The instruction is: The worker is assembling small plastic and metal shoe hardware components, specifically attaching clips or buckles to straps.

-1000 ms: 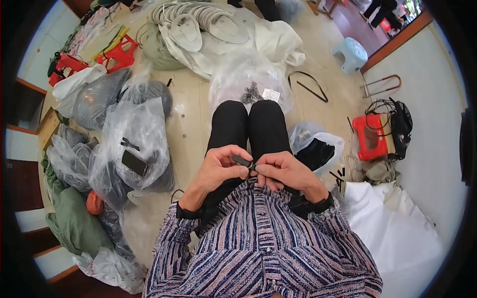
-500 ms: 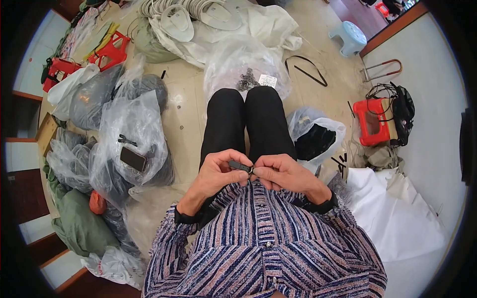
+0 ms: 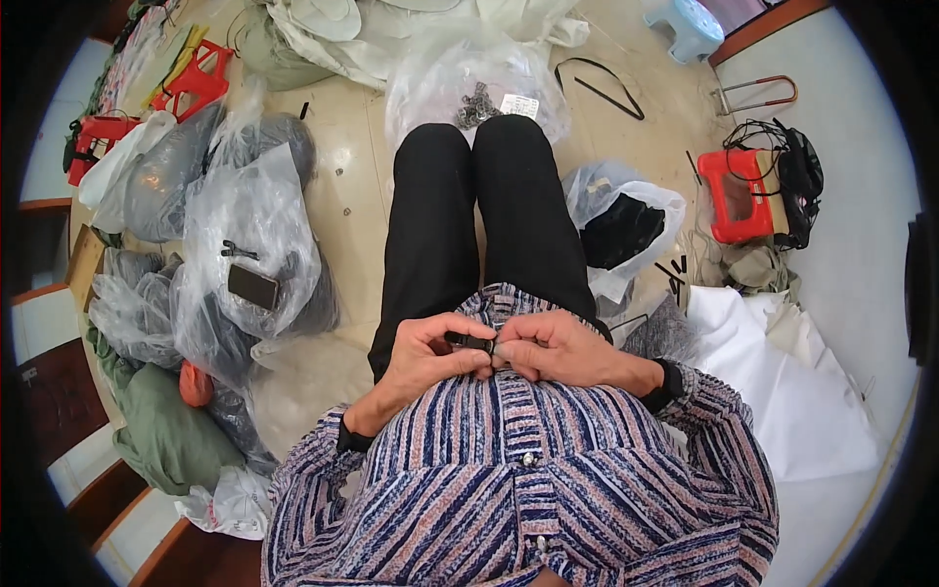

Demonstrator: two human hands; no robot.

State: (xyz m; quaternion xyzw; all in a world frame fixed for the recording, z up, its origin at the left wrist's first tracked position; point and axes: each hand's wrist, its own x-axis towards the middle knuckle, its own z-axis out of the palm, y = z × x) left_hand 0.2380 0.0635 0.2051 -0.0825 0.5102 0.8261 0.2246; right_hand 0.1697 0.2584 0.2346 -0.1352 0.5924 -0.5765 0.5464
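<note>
Just above my lap, my left hand (image 3: 425, 354) pinches a short black strap (image 3: 469, 340) between thumb and fingers. My right hand (image 3: 556, 349) is closed at the strap's other end, thumb against fingertips. A small metal fitting seems to sit where the fingertips meet; its shape is mostly hidden. Beyond my knees, a clear plastic bag (image 3: 421, 103) carries a pile of small dark metal pieces (image 3: 477, 105) and a white printed label (image 3: 519, 105). To the right of my legs stands an open white plastic bag (image 3: 668, 220) with black pieces (image 3: 621, 232) in it.
At left, stuffed clear bags (image 3: 220, 210) bear a phone (image 3: 252, 287) and a small black clip-like item (image 3: 238, 250). Red stools (image 3: 196, 83) stand farther left. Right are a red stool (image 3: 729, 201), white cloth (image 3: 773, 411) and a blue stool (image 3: 685, 29). A black strap loop (image 3: 602, 83) lies on the floor.
My view has tilted, so the floor things sit higher in the picture. Both hands stay together on the strap, now nearer my body, and the strap has turned slightly.
</note>
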